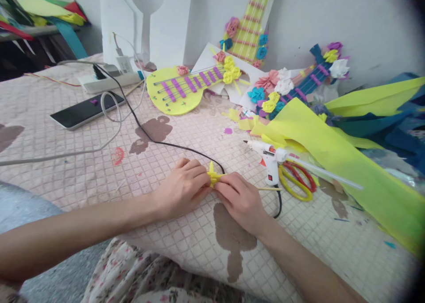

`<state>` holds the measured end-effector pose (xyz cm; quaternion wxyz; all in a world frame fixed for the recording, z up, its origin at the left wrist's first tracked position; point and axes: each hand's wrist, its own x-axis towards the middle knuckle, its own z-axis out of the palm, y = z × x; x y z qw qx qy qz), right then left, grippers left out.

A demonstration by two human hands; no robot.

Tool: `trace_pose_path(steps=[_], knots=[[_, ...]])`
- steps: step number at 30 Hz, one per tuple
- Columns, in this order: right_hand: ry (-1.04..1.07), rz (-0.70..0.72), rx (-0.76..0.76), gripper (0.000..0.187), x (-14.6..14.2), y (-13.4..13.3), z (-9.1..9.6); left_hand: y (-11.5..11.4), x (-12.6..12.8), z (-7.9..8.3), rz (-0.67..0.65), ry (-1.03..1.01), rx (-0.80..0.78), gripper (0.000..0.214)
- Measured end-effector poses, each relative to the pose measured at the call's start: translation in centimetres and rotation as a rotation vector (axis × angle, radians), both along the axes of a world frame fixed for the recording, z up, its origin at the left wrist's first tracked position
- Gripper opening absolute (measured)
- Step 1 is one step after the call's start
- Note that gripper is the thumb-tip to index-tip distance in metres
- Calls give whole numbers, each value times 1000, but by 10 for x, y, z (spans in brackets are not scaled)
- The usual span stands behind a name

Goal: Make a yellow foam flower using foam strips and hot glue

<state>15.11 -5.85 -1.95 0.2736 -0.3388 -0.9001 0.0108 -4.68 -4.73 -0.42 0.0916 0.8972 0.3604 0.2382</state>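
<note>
Just back from the near edge of the quilted mat (83, 161), both hands meet over a small yellow paper flower (213, 177). The left hand (184, 188) comes in from the left with the forearm lying low across the mat, wrist straight, knuckles up and fingers curled so the tips close on the flower's left side. The right hand (241, 201) reaches in from the lower right, back of the hand up, thumb and forefinger pinched on the flower's right side. A thin wooden stick (267, 188) runs out from under this hand toward the right, lying flat on the mat. The flower sits between the two sets of fingertips, just above the mat, with a black cable (149, 137) curving in behind it. A white glue gun (270, 157) stands near the right hand, beside scissors (297, 181) with yellow and red handles. A large yellow paper sheet (348, 161) covers the right side, and a phone (84, 111) lies toward the far left corner
</note>
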Motion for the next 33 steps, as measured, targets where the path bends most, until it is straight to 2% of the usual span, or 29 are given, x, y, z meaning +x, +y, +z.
trace_pose_path(steps=[5,12,17,24,28,33], knots=[[31,-5,52,16,0,0,-1,0,0,0,11,-16,-7,17],[17,27,20,15,-2,0,4,0,0,-1,7,-2,7,15],[-4,3,33,17,-2,0,3,0,-1,-1,-19,-10,81,10],[17,-23,23,14,-2,-1,1,0,-4,-2,-59,31,187,23],[41,-37,6,10,-2,-2,0,-1,-4,-2,-39,55,215,24],[-8,-31,13,17,-2,-2,0,-2,-2,-1,-2,40,218,19]])
